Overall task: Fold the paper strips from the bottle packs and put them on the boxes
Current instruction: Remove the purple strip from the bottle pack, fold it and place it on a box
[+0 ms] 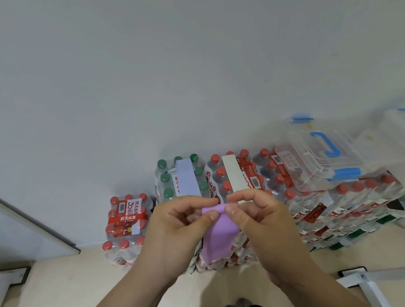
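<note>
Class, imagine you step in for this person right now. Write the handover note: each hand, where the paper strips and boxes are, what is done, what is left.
Left hand and right hand: both pinch the top edge of the purple strip, held up in front of the bottle packs.
Blue strip lies on the green-capped pack; cream strip lies on the red-capped pack beside it.
Clear box with blue handle sits on the packs at right; no strip visible on it.
Done: purple strip picked up, fold apparently begun.
Left: finish folding it, place it on a box, then handle the other two strips.

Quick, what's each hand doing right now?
Left hand: pinching the top edge of the purple paper strip.
Right hand: pinching the same edge.
</note>
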`<control>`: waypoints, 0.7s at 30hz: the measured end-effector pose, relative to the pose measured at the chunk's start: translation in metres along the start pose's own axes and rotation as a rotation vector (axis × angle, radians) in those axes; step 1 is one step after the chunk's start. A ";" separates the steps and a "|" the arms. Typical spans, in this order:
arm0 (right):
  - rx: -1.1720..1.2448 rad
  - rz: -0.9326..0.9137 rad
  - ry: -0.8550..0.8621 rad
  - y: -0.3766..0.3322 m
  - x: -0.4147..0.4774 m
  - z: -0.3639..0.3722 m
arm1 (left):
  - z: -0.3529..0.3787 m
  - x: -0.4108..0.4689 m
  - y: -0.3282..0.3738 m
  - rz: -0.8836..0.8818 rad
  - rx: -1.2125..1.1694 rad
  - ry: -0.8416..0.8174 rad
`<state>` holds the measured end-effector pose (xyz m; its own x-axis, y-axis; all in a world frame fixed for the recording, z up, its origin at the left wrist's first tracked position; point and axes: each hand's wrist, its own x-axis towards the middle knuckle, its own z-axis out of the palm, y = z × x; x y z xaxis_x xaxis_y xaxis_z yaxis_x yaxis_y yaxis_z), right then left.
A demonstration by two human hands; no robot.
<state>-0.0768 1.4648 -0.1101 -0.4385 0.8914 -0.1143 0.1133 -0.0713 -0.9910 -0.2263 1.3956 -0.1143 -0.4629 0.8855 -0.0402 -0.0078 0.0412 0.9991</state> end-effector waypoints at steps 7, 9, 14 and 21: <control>0.020 -0.007 0.004 0.000 -0.002 -0.001 | 0.002 -0.003 0.000 -0.033 -0.057 -0.015; 0.045 -0.004 0.006 0.001 -0.003 -0.002 | 0.002 -0.002 -0.001 -0.024 -0.024 -0.005; 0.033 -0.019 0.004 0.003 -0.002 -0.003 | 0.002 -0.005 -0.001 -0.032 -0.077 -0.030; 0.009 -0.003 0.014 0.004 -0.004 -0.003 | 0.001 -0.005 -0.002 -0.023 -0.062 -0.011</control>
<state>-0.0716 1.4627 -0.1130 -0.4268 0.8976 -0.1099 0.1041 -0.0720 -0.9920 -0.2228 1.3914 -0.1157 -0.4525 0.8895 -0.0634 -0.0732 0.0338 0.9967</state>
